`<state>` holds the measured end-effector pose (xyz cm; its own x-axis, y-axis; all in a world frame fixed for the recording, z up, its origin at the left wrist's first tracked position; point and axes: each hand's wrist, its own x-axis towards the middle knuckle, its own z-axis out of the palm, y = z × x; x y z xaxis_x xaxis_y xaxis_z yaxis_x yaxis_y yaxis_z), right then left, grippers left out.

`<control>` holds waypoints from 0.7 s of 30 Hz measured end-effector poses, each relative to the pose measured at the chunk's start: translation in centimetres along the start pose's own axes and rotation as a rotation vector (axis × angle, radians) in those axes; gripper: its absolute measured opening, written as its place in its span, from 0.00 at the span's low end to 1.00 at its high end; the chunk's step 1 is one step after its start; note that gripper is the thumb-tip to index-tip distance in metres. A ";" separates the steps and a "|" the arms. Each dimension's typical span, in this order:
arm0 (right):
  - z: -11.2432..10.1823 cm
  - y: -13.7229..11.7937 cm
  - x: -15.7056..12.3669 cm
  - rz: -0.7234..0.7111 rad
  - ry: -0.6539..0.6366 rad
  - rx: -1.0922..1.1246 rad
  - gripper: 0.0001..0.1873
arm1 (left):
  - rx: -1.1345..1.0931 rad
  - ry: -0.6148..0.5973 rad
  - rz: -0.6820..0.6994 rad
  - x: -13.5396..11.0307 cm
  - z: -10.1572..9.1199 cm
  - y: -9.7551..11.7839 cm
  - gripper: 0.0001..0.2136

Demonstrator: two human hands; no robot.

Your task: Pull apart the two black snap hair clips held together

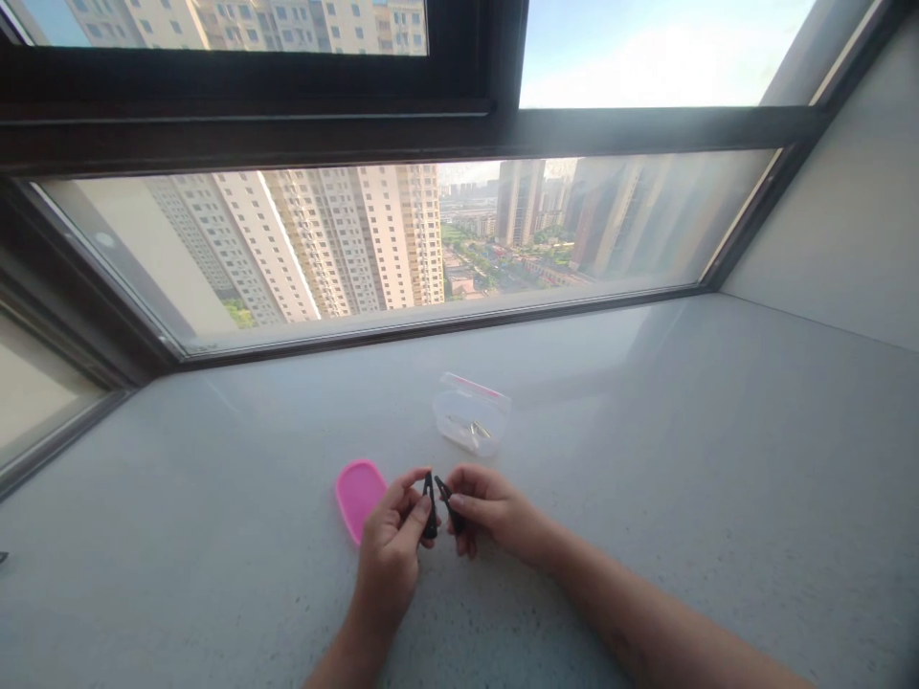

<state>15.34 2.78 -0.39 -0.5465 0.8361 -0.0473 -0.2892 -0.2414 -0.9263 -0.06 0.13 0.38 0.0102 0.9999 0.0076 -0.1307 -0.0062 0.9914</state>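
Note:
Between thumb and fingers, my left hand (394, 531) pinches a black snap hair clip (430, 512), its narrow end pointing up. Close beside it, my right hand (492, 502) grips a second black hair clip (452, 507), tilted with its tip toward the first. The two clips are side by side over the sill, and fingers cover part of each. Behind my left hand lies a pink oval lid (359, 493), partly hidden by that hand. Beyond my hands stands a clear plastic box (449, 431) with a few small metallic pieces (478, 431) inside.
The pale speckled windowsill (646, 459) spreads out around my hands. A dark window frame (402, 335) borders its far side, with tall buildings outside. A white wall (825, 211) rises at the right. A small dark object (3, 556) shows at the left edge.

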 end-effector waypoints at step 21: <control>-0.5 0.9 0.2 -0.014 -0.086 0.030 0.17 | 0.045 0.003 0.036 0.1 0.5 0.3 0.17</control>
<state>15.34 2.97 -1.38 -0.6068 0.7948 -0.0008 -0.3203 -0.2455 -0.9150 0.40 0.18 0.75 0.0035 0.9991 0.0434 -0.0859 -0.0430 0.9954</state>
